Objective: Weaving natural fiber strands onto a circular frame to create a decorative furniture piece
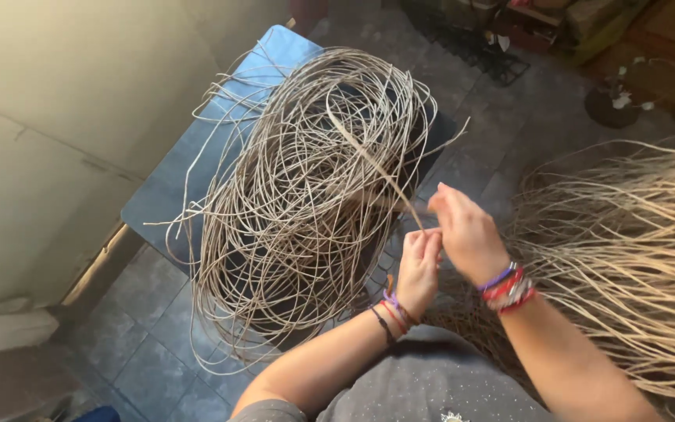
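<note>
Lap: grey cloth point(423, 383) is lying closest to the camera at 6 o'clock, with both forearms reaching out over it.
Left hand: left hand point(418, 270) is pinching the near end of a single cane strand point(376, 168) between fingertips, wrist wearing thread bracelets point(392, 312).
Right hand: right hand point(466, 230) is sitting just beside the left at its 2 o'clock, fingers closing on the same strand a little higher up; beaded bands point(509, 287) are circling the wrist.
Strand: it is running from the two hands toward 11 o'clock, across the top of the coil.
Coil: a loose tangle of cane point(298, 203) is lying at 10 o'clock from the hands, near but not touching them, its loops hanging over the near edge of the stool.
Loose bundle: long straight cane strips point(634, 250) are fanning out at 3 o'clock, crowding the right forearm.
Edges and room: a pale wall point(56, 141) is closing off 9 o'clock; open floor is showing at 12 to 1 o'clock beyond the coil.
Surface: a blue stool top point(197, 168) is bearing the coil, standing on grey tiled floor point(150, 344).
Room: clutter point(626, 86) is lying at 1 o'clock, too dim to identify.
</note>
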